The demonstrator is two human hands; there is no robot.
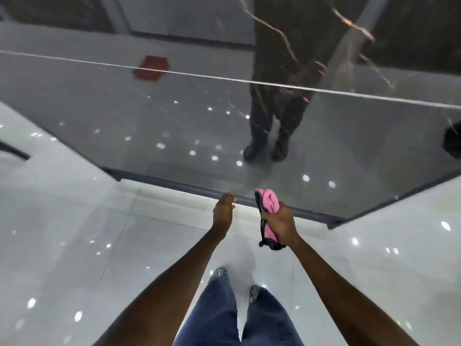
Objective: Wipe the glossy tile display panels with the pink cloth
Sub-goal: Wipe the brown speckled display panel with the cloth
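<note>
Denim legs (217, 315); right hand (280, 221) grips bunched pink cloth (268, 204), flat left hand (222, 208) at glossy panel (174, 116)

The panel (174, 116) before me is grey tile polished to a mirror gloss, smooth enough to throw back my legs and the ceiling lights. Thin pale veins run through its dark upper part. The floor (74, 245) is white tile, equally glossy, dotted with light spots. The cloth (268, 203) in my right hand (280, 221) is soft, matt pink fabric with a dark edge. My jeans (217, 315) are matt blue denim.
</note>
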